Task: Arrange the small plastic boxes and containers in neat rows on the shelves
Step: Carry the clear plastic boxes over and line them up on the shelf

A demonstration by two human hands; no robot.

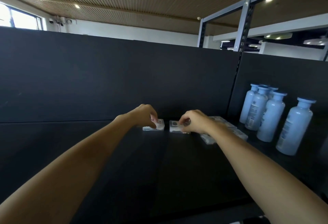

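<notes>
Two small clear plastic boxes lie side by side near the back of the dark shelf [124, 152]. My left hand [144, 115] pinches the left box [159, 127] with curled fingers. The right box [174, 127] is pinched by my right hand [193, 121]. Both boxes rest on the shelf with a narrow gap between them. More clear boxes [230, 128] lie in a row to the right, partly hidden behind my right forearm.
Several pale blue bottles [271, 119] with flat caps stand at the right of the shelf. A dark back panel [106, 81] rises behind the boxes. A grey metal upright [244, 23] stands at the upper right.
</notes>
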